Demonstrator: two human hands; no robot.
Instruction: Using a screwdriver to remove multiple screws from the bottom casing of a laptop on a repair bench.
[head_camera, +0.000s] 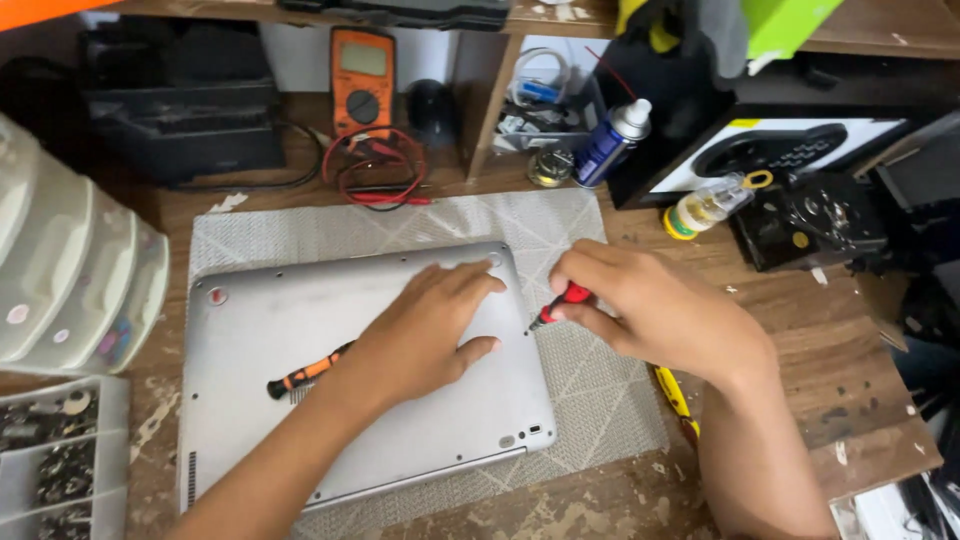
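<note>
Head view, worn wooden workbench (800, 370) under a grey woven mat (590, 390), silver laptop (300, 320) upside down at centre, left hand (425, 330) flat on it, fingers spread, right hand (650, 305) at 3 o'clock pinching a red screwdriver (555, 308), tip at the laptop's edge, orange screwdriver (305, 374) partly hidden under the left wrist, multimeter (362, 80) at 12 o'clock, drawer unit (70, 270) cut off at 9 o'clock.

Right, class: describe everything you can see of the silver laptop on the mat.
The laptop lies shut and upside down on a grey patterned mat, its smooth silver metal underside facing up. Small screw holes dot the edges, a round foot sits at the far left corner, and vent slits and ports show along the sides. The left hand presses flat on it. An orange-and-black screwdriver rests on top. The right hand holds a red screwdriver with its tip at the laptop's right edge.
</note>
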